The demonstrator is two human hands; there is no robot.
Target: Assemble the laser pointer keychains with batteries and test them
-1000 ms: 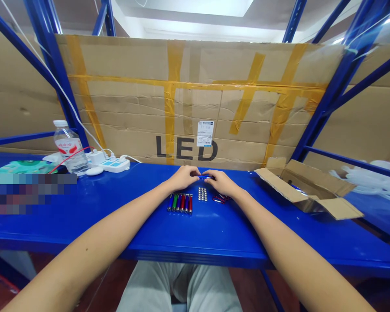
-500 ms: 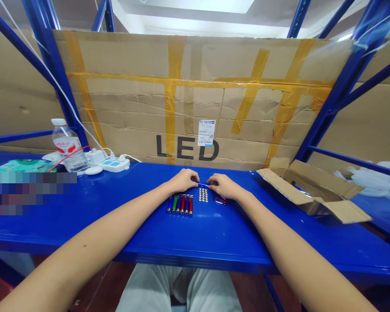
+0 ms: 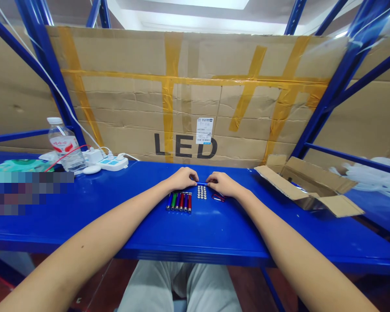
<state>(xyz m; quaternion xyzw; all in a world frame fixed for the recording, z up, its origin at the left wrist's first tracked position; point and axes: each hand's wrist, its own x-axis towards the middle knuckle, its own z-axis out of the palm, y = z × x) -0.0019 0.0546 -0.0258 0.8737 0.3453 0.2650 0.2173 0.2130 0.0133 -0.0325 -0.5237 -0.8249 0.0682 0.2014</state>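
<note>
A slim blue metal tube (image 3: 202,184), like the body of a small flashlight, lies level between my hands. My left hand (image 3: 183,178) pinches its left end, while the fingertips of my right hand (image 3: 223,183) close on the right end. Just in front of it, silver button cells (image 3: 202,192) are laid out in rows on the blue table (image 3: 214,229). Several small flashlights (image 3: 181,202) in blue, green, red and purple line up side by side below my left hand. A red carabiner clip (image 3: 218,197) rests beneath my right hand.
An open cardboard box (image 3: 307,184) stands on the right. At left are a water bottle (image 3: 65,145), a white power strip (image 3: 113,163) with cables and a green packet (image 3: 22,165). A large taped carton (image 3: 130,108) closes off the back, between blue rack posts.
The view has shifted slightly. Both hands keep their hold on the blue tube, in nearly the same place. The button cells and the row of flashlights look unchanged.
</note>
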